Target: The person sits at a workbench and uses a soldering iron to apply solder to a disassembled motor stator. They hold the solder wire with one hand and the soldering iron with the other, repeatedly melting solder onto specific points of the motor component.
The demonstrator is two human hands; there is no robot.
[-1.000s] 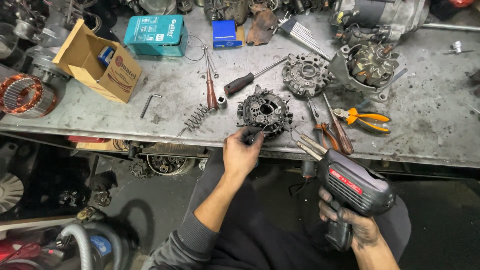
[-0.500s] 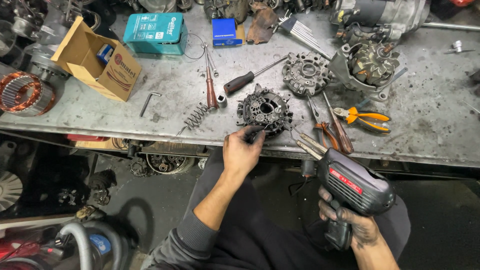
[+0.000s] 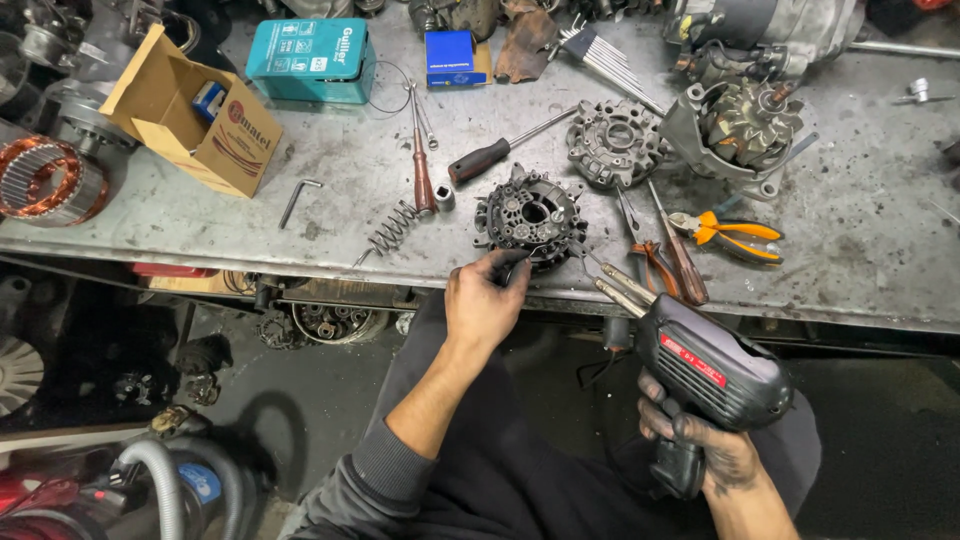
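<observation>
Left hand pinched near edge of round black rectifier plate at front edge of counter. Right hand closed tight round soldering gun, tip near plate. Best: plate braced flat, tip steady on joint.

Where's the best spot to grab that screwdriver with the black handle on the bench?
Probably the thick black handle of the screwdriver, coming from above. It lies flat with the handle toward the near left and free space around it; the thin metal shaft points up-right toward the grey round part.
</observation>
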